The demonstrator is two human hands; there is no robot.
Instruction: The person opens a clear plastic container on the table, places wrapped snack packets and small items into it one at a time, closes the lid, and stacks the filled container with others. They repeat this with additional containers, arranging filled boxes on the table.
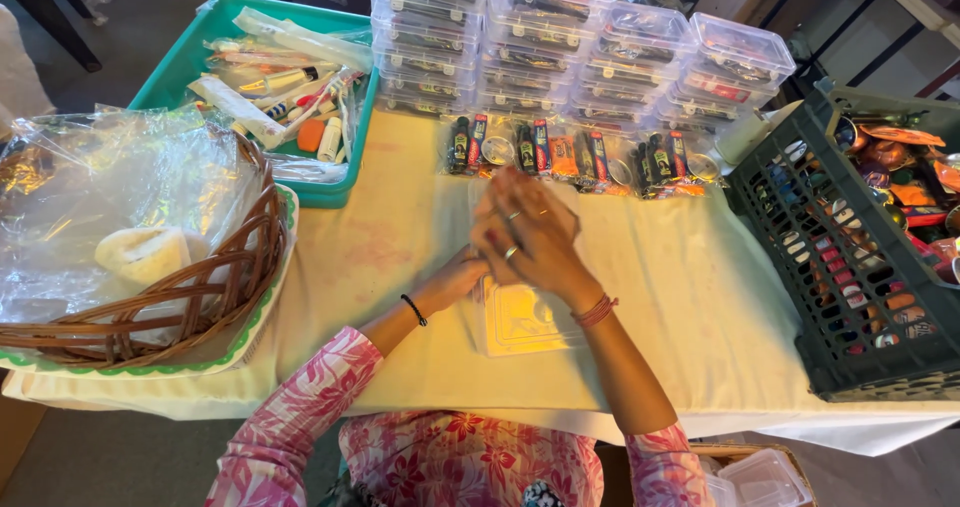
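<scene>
Cream cloth covers your desk [400, 257], and with your right hand [530, 232] curled in a closed grip over the half-hidden left hand [462, 277] above the clear plastic box [520, 319], you risk knocking the sachet row [580, 155].

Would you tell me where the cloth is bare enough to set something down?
Bare cloth lies between the wicker basket and the hands, and between them and the black crate. The back is crowded with clear boxes.

basket [200, 297] left, crate [800, 297] right, stacked boxes [560, 47] behind, open box [520, 322] under the hands [525, 232].
</scene>
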